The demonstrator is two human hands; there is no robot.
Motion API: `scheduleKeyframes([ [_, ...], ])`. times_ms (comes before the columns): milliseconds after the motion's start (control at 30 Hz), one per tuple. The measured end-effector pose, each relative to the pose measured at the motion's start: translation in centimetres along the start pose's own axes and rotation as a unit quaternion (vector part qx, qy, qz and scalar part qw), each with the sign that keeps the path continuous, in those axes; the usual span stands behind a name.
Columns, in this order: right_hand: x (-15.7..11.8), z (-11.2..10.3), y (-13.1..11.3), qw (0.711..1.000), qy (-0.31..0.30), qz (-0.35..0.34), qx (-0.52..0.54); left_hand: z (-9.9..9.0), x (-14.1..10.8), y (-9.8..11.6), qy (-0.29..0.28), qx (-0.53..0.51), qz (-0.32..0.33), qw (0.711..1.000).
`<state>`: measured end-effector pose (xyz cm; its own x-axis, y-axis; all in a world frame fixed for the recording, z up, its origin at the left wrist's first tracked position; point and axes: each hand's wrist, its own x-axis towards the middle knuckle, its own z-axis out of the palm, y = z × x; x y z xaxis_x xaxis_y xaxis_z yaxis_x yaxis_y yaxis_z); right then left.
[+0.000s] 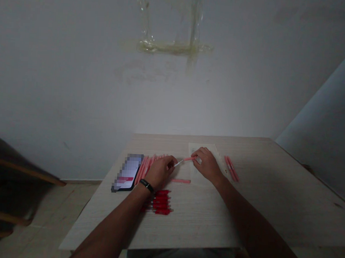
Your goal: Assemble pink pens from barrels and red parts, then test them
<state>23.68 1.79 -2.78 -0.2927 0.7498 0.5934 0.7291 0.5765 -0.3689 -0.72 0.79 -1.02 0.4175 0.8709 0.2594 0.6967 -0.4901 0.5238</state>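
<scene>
My left hand (pixel 161 170), with a black band on its wrist, pinches the pale, thin end of a slim part. My right hand (pixel 206 162) has its fingers closed on a pink pen barrel (pixel 189 158), which meets that thin part between the hands. A row of pink barrels (pixel 142 169) lies beside and partly behind my left hand. Below it rest several red pen parts (pixel 161 201). One more pink piece (pixel 181 181) lies flat on the table between my forearms.
Two or so pink pens (pixel 231 168) lie right of my right hand. A phone (pixel 128 173) lies at the left of the wooden table (pixel 202 223). A white sheet (pixel 194 147) is under my right hand. The wall stands behind.
</scene>
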Motion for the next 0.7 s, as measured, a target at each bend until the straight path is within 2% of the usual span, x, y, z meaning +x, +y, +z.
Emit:
scheduleKeyframes([
  [467, -0.2, 0.1, -0.4, 1.000, -0.021, -0.019, 0.000, 0.2, 0.0, -0.2, -0.013, 0.003, -0.001, 1.000],
  [700, -0.3, 0.2, -1.3, 0.998, -0.052, -0.029, 0.000, 0.3, 0.1, -0.4, -0.028, -0.012, 0.013, 0.999],
])
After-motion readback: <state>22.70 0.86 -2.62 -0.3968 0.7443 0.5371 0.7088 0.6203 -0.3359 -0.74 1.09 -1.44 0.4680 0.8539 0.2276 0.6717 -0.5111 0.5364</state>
